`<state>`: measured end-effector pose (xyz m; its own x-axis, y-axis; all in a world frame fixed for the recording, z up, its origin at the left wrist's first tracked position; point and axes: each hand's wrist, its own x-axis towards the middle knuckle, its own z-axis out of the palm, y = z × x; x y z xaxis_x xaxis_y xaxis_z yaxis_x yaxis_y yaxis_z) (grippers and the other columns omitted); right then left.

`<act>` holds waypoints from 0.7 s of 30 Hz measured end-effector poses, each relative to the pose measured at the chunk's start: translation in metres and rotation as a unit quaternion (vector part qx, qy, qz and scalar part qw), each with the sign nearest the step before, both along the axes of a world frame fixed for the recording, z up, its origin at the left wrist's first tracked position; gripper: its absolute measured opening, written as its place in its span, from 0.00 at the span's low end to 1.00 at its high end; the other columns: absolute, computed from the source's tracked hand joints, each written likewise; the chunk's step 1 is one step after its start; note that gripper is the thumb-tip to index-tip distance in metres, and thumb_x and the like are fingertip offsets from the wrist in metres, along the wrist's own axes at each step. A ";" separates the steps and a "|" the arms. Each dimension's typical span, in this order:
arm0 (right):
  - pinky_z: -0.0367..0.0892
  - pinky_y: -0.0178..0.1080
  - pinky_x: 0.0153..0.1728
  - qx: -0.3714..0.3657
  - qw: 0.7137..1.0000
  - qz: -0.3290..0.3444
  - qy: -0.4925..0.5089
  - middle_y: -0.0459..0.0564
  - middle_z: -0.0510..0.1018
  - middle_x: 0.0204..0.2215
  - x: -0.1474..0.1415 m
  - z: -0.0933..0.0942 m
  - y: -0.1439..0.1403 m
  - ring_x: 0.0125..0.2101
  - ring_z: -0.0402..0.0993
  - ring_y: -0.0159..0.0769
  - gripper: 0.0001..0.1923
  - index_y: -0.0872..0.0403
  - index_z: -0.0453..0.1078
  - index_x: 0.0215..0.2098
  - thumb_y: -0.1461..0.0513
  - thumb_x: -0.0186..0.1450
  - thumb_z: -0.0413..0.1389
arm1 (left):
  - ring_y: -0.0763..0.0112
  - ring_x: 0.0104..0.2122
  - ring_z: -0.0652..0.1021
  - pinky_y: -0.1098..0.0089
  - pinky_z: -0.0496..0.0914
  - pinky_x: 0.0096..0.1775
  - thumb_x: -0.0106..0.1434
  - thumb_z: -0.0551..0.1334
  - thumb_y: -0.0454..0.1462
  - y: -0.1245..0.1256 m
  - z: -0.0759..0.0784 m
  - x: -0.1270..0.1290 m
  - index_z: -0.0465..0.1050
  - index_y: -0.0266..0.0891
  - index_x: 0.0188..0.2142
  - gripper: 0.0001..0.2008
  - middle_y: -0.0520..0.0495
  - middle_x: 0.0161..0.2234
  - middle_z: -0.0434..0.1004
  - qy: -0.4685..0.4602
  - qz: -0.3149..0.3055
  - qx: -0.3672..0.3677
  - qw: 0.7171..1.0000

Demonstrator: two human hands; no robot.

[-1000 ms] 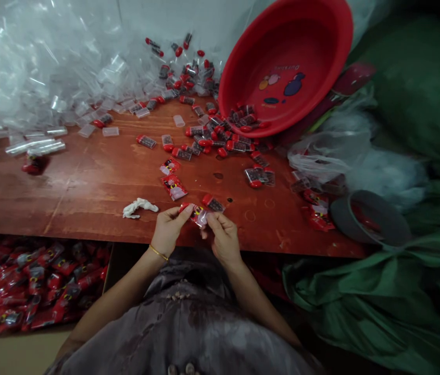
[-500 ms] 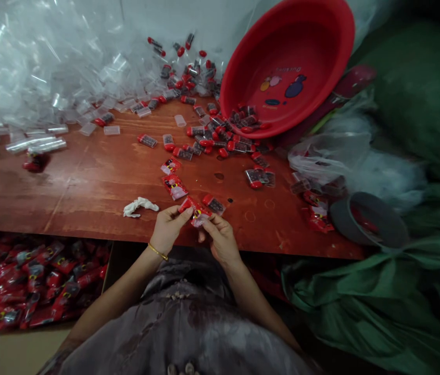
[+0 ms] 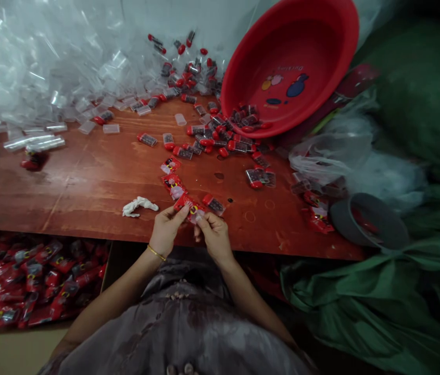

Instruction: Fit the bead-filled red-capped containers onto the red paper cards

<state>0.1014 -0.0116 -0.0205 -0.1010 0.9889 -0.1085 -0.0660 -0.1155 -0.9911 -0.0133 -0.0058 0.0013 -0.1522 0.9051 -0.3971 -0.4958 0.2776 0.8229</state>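
From my remote seat I've got the left hand (image 3: 166,229) and the right hand (image 3: 216,237) both pinching a red printed packet (image 3: 190,207) over the desk (image 3: 98,174), a white crumpled scrap (image 3: 140,206) lying off to the left, a big red basin (image 3: 311,44) tilting behind, and clear plastic cases (image 3: 48,67) heaped far left!

Your bench (image 3: 87,172) carries one red basin (image 3: 301,49), one gray round container (image 3: 344,224), one white scrap (image 3: 139,205). Your two hands (image 3: 166,229) hold one red packet (image 3: 190,206); two flat packets (image 3: 173,186) lie beyond. Clear cases (image 3: 51,78): too heaped to count.
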 end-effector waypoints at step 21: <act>0.69 0.39 0.37 0.100 0.959 0.016 -0.265 0.48 0.77 0.35 0.063 0.001 0.002 0.33 0.74 0.37 0.18 0.52 0.67 0.44 0.56 0.56 0.59 | 0.79 0.19 0.72 0.77 0.67 0.23 0.32 0.75 0.47 0.012 0.003 -0.017 0.77 0.33 0.26 0.23 0.51 0.20 0.76 0.000 -0.017 -0.064 0.998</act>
